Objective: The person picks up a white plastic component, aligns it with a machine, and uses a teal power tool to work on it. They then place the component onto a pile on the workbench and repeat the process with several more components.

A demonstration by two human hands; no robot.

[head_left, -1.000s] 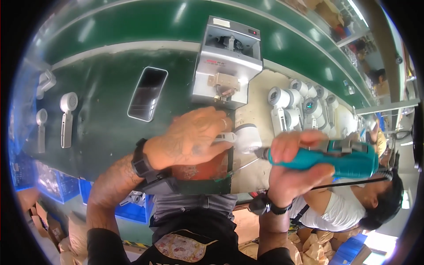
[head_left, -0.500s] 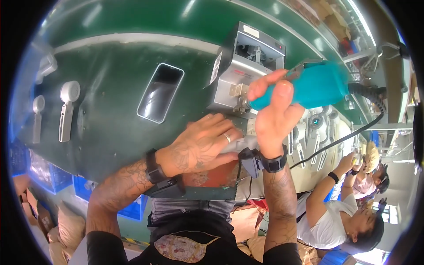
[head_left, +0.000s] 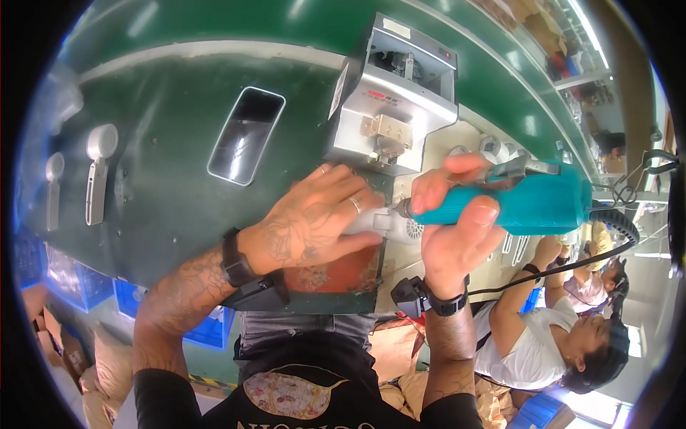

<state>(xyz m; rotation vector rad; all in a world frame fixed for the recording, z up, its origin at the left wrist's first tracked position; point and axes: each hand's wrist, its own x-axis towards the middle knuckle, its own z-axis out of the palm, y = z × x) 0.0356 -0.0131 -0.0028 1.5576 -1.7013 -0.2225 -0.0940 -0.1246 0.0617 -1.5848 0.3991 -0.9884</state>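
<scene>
Factory workshop, green workbench [head_left: 171, 154], silver machine [head_left: 396, 107], corded teal power tool [head_left: 547, 200]

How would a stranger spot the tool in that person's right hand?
Find the silver, box-shaped machine on the worktable. Nearer the person, to its right, the right hand grips a teal power tool, its tip pointing left at the white piece the left hand holds. Its fat teal body and ribbed black cable set it apart from the silver machine and white piece.

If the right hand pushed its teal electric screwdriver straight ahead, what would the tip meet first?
Most likely the white handheld fan held in the left hand, though depth there is unclear.
</scene>
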